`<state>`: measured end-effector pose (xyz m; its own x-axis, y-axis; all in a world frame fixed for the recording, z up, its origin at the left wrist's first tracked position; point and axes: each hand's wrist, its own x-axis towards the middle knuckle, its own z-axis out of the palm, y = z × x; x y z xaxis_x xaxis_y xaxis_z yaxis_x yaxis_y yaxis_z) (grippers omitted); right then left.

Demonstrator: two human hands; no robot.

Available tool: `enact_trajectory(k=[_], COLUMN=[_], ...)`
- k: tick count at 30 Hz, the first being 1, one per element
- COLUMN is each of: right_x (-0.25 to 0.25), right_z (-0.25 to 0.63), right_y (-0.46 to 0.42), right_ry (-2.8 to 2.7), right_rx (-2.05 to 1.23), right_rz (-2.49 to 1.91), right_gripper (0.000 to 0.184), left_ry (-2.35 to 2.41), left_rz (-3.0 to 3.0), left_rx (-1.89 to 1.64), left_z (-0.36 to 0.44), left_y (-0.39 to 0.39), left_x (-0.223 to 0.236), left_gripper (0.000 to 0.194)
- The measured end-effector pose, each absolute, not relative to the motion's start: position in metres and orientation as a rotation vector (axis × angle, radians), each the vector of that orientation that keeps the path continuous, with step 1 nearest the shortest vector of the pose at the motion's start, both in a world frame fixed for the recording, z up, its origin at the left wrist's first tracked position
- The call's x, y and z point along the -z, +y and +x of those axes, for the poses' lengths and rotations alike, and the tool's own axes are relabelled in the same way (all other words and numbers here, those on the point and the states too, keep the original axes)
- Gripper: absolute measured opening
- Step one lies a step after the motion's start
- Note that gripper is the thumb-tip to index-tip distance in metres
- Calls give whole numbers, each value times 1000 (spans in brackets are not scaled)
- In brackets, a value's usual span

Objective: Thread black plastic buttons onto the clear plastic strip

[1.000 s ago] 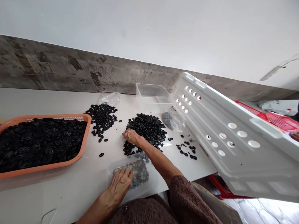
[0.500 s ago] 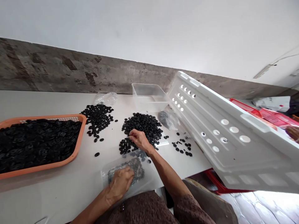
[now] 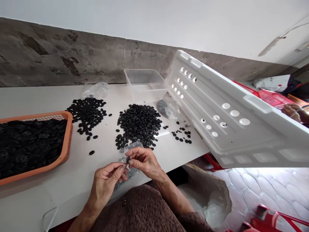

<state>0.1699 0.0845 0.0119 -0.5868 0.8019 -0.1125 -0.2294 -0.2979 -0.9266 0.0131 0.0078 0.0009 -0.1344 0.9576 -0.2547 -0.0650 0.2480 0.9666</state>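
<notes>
My left hand (image 3: 106,178) and my right hand (image 3: 143,161) meet near the front edge of the white table (image 3: 36,199). The right fingers pinch a small black ring (image 3: 127,158). My left fingertips pinch something tiny and grey right against it. Under both hands lies a clear plastic bag (image 3: 120,174) with small grey parts inside. Just beyond it sits a pile of black rings (image 3: 138,124). A second, looser pile of black rings (image 3: 87,112) lies further left.
An orange basket (image 3: 66,141) full of black rings stands at the left. A clear empty tub (image 3: 143,83) and two small bags (image 3: 166,108) lie at the back. A tilted white foam tray (image 3: 231,119) overhangs the right side. Another person's hand (image 3: 293,112) shows at far right.
My right hand left the middle pile with a black ring and came back toward me. My left hand lifted off the bag and met it.
</notes>
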Motion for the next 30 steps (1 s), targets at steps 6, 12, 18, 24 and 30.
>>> enact_trajectory(k=[6, 12, 18, 24, 30], right_x=[-16, -17, -21, -24, -22], right_z=[172, 177, 179, 177, 175], right_y=[72, 70, 73, 73, 74], right_ry=[-1064, -1235, -1461, -1457, -1408], right_rx=[-1975, -1836, -1683, -1668, -1690], right_rz=[-780, -804, -785, -802, -814], right_gripper=[26, 18, 17, 17, 17], left_ry=[1539, 1566, 1569, 1575, 1585], left_rz=[1372, 1548, 1616, 1601, 1610], left_rx=[-1177, -1144, -1099, -1102, -1121], left_z=[9, 10, 10, 7, 7], left_y=[4, 8, 10, 9, 9], left_x=[-20, -29, -31, -30, -27], left_gripper=[7, 3, 4, 2, 5])
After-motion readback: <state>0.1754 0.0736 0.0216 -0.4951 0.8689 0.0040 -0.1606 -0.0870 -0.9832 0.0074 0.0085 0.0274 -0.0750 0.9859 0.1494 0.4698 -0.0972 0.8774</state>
